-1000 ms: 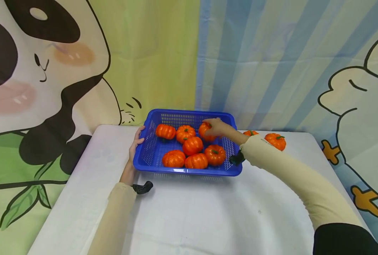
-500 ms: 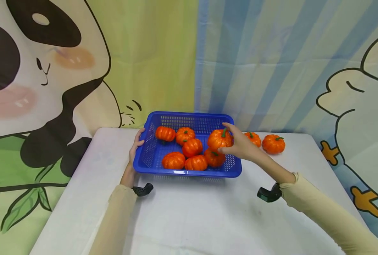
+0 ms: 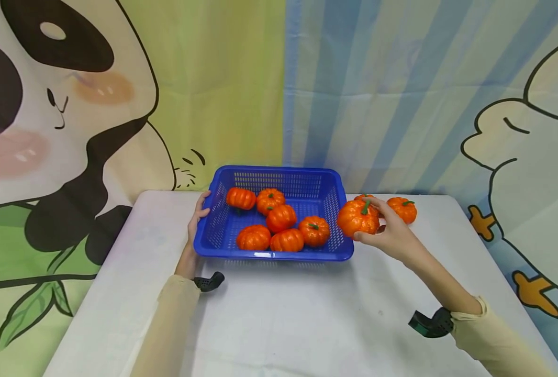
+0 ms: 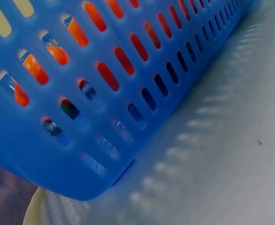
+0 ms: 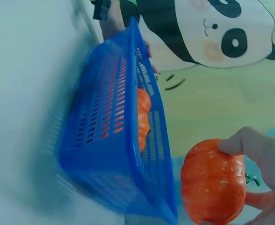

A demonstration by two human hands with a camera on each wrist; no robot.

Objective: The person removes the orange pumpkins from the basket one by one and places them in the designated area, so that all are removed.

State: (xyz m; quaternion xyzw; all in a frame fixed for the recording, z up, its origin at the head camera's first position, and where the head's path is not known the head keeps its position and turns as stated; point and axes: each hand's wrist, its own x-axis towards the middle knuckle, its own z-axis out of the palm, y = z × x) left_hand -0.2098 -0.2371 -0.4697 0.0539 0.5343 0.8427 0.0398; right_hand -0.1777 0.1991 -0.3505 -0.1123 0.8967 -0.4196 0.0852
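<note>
A blue plastic basket [image 3: 279, 255] with slotted sides stands on the table, several small orange pumpkins [image 3: 281, 218] inside it. My left hand [image 3: 195, 222] holds the basket's left end, fingers at the rim; the left wrist view shows the slotted wall [image 4: 128, 89] close up. My right hand [image 3: 394, 238] grips another orange pumpkin [image 3: 356, 219] with a green stem, thumb on the near side and fingers on the far side. That pumpkin is raised beside the basket's right rim. In the right wrist view the thumb [image 5: 245, 143] presses on the pumpkin's ribbed skin.
Two more pumpkins lie on the white table [image 3: 279, 314] right of the basket: one pumpkin [image 3: 402, 210] in plain sight, the other mostly hidden behind the held one. A printed curtain [image 3: 241, 94] hangs right behind the table's back edge.
My right hand was reaching into the basket's back right corner; it has lifted a pumpkin out and carried it right, past the rim. The left hand has stayed on the basket.
</note>
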